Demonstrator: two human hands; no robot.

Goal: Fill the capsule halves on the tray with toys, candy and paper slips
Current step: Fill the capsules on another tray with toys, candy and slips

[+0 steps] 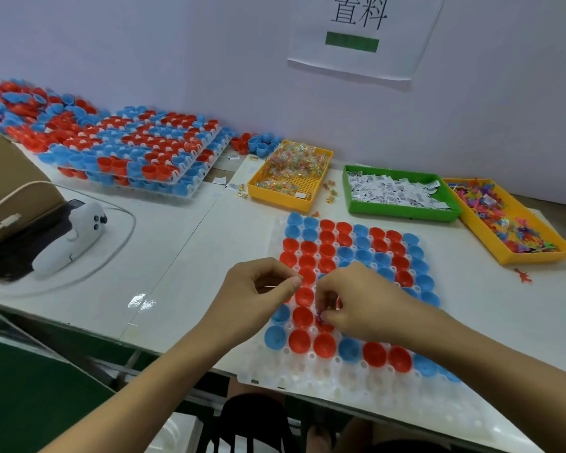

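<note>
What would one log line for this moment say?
stage: filling | right hand: pinching small toy over tray | left hand: fingertips pinched

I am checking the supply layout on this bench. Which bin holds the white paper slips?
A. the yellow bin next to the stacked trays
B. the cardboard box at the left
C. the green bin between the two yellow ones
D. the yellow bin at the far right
C: the green bin holds the white printed paper slips, and it sits between the yellow candy bin and the yellow toy bin.
</note>
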